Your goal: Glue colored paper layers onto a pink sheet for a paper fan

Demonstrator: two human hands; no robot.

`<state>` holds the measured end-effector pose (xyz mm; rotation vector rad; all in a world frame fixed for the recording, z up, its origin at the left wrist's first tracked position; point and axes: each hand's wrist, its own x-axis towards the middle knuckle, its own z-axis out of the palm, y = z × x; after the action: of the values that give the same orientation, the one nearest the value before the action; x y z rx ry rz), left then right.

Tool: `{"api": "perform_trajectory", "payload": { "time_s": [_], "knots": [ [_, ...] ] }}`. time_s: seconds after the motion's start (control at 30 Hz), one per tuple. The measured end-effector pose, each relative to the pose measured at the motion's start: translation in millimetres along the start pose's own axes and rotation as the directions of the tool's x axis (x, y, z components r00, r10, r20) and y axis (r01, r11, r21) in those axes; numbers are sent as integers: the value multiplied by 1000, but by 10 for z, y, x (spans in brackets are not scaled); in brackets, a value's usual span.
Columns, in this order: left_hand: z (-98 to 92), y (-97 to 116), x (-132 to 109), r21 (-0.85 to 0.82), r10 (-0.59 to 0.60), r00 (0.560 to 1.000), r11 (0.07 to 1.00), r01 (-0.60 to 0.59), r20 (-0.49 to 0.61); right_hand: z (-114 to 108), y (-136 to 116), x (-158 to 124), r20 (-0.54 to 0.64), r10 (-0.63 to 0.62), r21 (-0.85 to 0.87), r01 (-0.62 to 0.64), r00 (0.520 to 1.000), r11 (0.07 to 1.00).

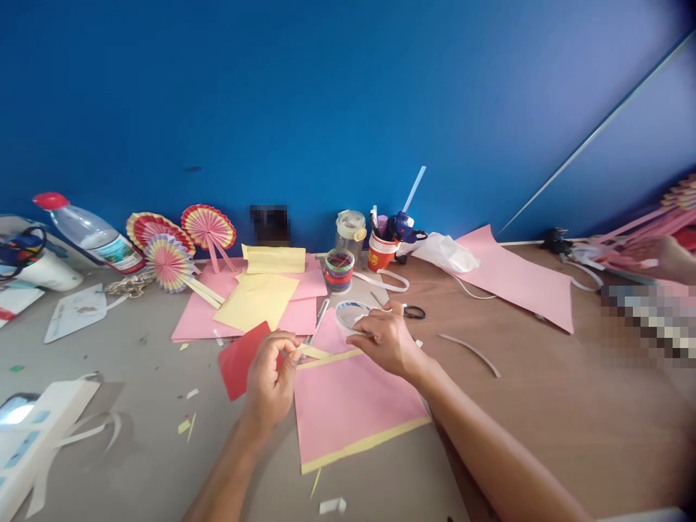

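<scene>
A pink sheet with yellow strips along its top and bottom edges lies on the table in front of me. My left hand pinches the end of a narrow yellow strip above the sheet's top left corner. Behind that hand lies a red paper. My right hand is over the sheet's top right part, fingers curled together beside a roll of clear tape; what they hold is too small to make out. Black-handled scissors lie partly behind it.
Yellow papers lie on pink sheets at the back left, near folded paper fans. A jar, a red cup of pens and a bottle stand along the wall. Another person's hand is far right.
</scene>
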<state>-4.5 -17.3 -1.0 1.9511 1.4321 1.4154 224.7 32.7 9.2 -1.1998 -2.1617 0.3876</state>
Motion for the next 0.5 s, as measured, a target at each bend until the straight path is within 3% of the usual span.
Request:
{"api": "perform_trajectory", "payload": {
  "time_s": [0.1,0.23,0.5],
  "knots": [
    [-19,20,2,-19,-73,997,997,74,25,-108,-11,-3,59,35,27,-37,998,999],
    [-43,19,-6,-72,-148,987,986,152,55,-259,-64,-14,181,-21,119,0,983,993],
    [-90,-62,-15,-95,-218,973,970,225,78,-297,-41,-15,147,-8,98,-7,989,995]
  ]
}}
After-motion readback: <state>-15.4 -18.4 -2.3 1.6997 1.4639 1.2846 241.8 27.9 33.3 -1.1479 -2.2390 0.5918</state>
